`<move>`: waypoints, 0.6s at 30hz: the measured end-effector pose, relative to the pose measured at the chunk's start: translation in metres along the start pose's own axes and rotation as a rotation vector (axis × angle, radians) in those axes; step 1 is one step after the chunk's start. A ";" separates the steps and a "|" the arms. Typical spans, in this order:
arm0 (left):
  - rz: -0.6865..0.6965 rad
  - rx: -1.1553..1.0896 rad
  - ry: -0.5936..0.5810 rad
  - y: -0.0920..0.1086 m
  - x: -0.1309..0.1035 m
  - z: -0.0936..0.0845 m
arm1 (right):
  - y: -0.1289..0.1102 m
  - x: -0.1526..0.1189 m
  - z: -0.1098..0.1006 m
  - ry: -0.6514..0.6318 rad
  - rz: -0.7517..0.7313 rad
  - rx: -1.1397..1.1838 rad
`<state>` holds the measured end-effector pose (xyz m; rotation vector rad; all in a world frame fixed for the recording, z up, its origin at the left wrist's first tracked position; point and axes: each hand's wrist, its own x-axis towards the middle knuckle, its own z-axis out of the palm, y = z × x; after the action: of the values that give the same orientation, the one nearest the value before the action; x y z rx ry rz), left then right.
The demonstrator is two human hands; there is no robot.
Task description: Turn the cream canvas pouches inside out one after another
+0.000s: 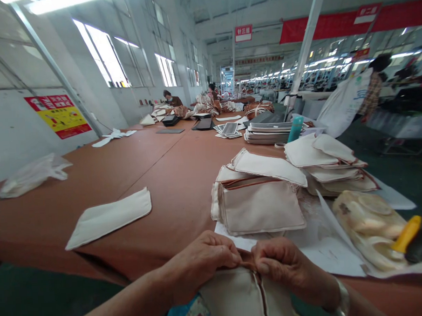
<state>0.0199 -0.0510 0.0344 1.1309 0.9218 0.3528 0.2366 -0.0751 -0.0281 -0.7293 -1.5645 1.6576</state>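
At the table's near edge, my left hand and my right hand pinch the brown edge strip of a cream fabric piece, one hand on each side. The piece hangs below my fingers, with a brown-lined seam running down its front. Just beyond my hands, a stack of cream pieces with brown edges lies on white paper. A second pile of cream pieces is to its right. One single cream piece lies flat at the left.
On the brown table, a cut plastic container holds a yellow-handled tool at right. Farther back are a teal bottle, stacked panels and bundles. A plastic bag lies at left. People are in the background.
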 end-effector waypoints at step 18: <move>0.144 -0.002 0.093 -0.013 0.022 0.006 | 0.024 0.012 -0.007 -0.021 -0.079 0.006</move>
<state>0.0352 -0.0457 0.0143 1.1903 0.9234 0.5268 0.2322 -0.0612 -0.0512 -0.6405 -1.5819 1.6169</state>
